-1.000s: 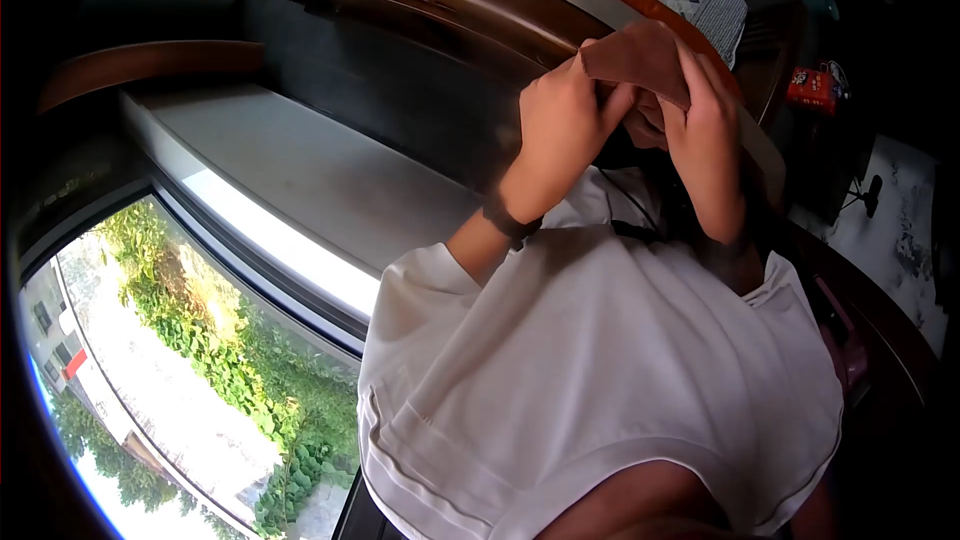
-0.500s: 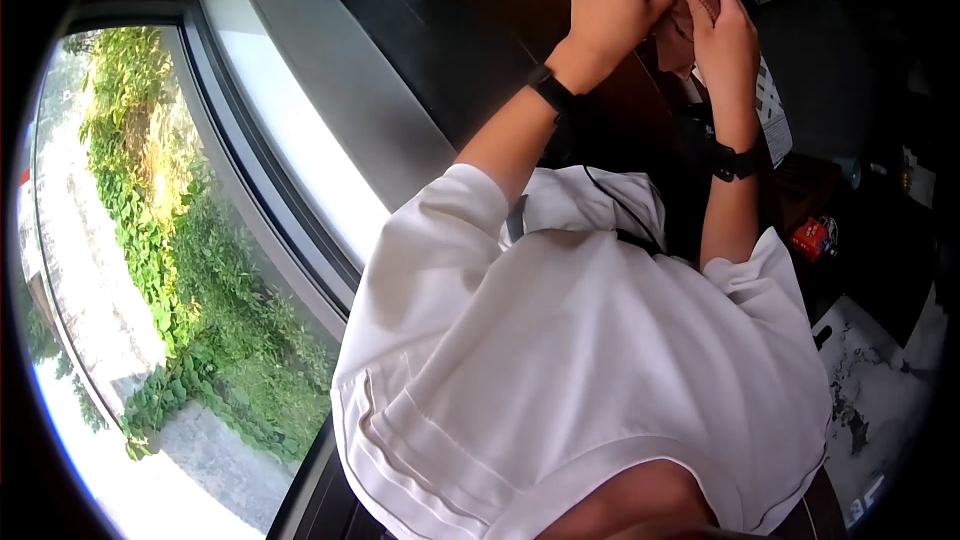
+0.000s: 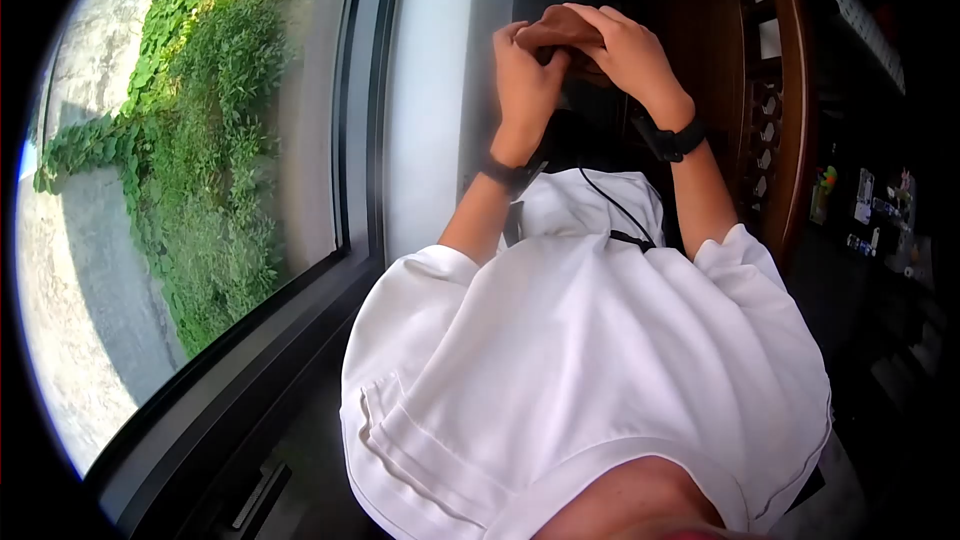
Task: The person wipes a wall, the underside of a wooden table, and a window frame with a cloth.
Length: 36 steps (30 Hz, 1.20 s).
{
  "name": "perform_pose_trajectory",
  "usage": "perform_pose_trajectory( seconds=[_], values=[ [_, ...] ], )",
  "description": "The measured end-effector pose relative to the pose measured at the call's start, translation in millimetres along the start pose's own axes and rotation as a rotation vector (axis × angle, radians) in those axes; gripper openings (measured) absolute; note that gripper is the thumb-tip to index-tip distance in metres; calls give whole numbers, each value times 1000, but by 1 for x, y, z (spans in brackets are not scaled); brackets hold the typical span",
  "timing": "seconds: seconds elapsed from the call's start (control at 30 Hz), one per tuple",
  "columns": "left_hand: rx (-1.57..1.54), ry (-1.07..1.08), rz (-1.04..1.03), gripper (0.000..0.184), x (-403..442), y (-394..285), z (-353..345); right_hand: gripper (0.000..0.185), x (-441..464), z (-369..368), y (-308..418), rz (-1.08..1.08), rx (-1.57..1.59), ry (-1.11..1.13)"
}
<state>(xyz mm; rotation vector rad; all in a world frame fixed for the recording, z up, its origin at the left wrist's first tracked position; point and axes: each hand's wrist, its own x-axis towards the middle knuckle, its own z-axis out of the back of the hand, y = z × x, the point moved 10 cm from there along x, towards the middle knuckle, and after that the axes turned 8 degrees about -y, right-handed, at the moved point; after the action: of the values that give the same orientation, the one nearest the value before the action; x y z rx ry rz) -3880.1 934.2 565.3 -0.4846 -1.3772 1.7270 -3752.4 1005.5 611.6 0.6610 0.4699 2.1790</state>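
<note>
A curved brown leather piece [image 3: 560,28], stitched along its edge, is held up between both hands beyond my lap. My left hand [image 3: 528,85] grips its left end, with the thumb tucked under it. On the other side my right hand [image 3: 635,58] has its fingers over the top edge and its thumb beneath. The underside of the leather lies in shadow, so I cannot make out its inside. Each wrist wears a black band [image 3: 672,140].
At my left is a window [image 3: 345,120] with a dark frame and a pale sill [image 3: 425,100]. Dark wooden furniture [image 3: 795,90] with a pierced panel stands at the right. Small items, among them a green and orange one [image 3: 823,185], lie farther right. A black cord [image 3: 615,195] crosses my lap.
My hands and the leather piece have moved left in view, towards the window side. The surroundings have swung round, and the wooden furniture now shows at the right. Both hands keep their hold.
</note>
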Motion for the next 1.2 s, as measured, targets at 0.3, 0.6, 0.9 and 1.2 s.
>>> perform_pose_trajectory(
  seconds=[0.3, 0.6, 0.9, 1.2],
  values=[
    [345, -622, 384, 43, -58, 44, 184, 56, 43, -161, 165, 835, 286, 346],
    [734, -776, 757, 23, -129, 50, 194, 52, -35, -224, 209, 1199, 611, 740],
    [863, -1005, 697, 12, -94, 82, 204, 54, 12, -260, 216, 1215, 516, 666],
    [719, -863, 524, 14, -17, 95, 154, 60, 88, -236, 147, 1051, 344, 673]
  ],
)
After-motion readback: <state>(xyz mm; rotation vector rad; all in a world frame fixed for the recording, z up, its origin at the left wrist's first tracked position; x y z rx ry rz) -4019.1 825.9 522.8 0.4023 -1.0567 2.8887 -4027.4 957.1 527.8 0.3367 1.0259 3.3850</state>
